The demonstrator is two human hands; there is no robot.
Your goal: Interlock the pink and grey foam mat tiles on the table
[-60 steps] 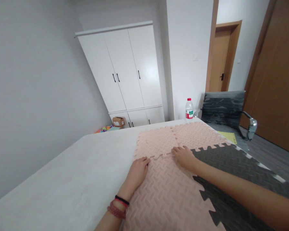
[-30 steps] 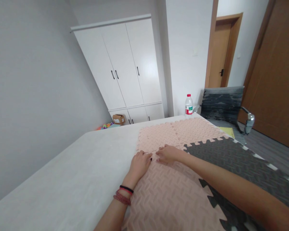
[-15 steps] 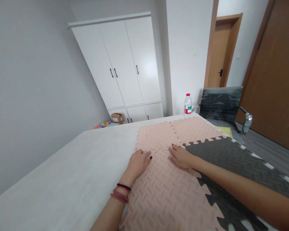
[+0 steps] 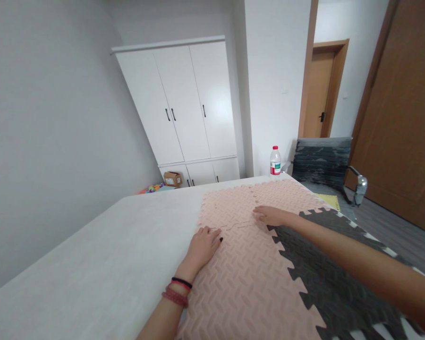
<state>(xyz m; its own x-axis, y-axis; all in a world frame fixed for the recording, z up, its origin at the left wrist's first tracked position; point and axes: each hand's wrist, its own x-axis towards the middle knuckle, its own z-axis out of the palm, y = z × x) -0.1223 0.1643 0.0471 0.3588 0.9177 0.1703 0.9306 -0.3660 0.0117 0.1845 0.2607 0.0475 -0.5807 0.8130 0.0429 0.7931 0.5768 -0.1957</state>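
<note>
A pink foam mat tile (image 4: 248,278) with a ridged surface lies nearest me, its upper edge meeting more pink foam tiles (image 4: 230,203) along a wavy seam. My left hand (image 4: 203,246) rests flat on the near tile's left edge, just below the seam, fingers stretched out. Over the pink tiles at the right end of that seam is my right hand (image 4: 271,216), its fingers extended and holding nothing; whether it presses on the foam I cannot tell. Under my right forearm a dark grey foam tile (image 4: 315,255) adjoins the pink one, its toothed edge showing.
The mats lie on a white table (image 4: 109,255). A bottle with a red cap (image 4: 275,163) stands at the far edge. Beyond are a white cabinet (image 4: 184,108), a cardboard box (image 4: 172,179) and, at right, a dark chair (image 4: 322,163) with a metal arm.
My right hand has moved up from the seam onto the farther pink tiles. My left hand stays on the near tile's edge. The view has tilted slightly upward.
</note>
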